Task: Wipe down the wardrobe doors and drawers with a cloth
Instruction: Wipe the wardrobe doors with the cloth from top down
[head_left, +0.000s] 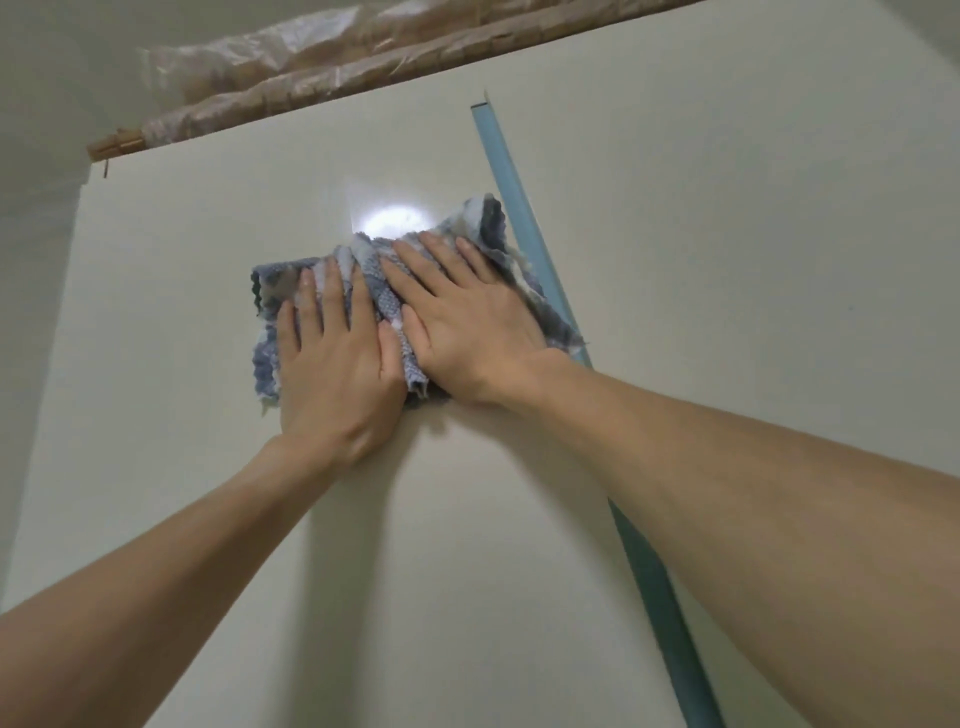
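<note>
Left hand (332, 364): flat, palm down on the cloth (371, 270), fingers straight and slightly spread, pointing up the frame.
Right hand (467, 322): flat, palm down on the same cloth, fingers straight and close together, angled up and to the left.
Thumbs: turned inward, near each other, not touching.
Left forearm (156, 587): bare, reaching in from the lower left corner, wrist straight.
Right forearm (753, 493): bare, reaching in from the lower right, higher in the frame than the left.
</note>
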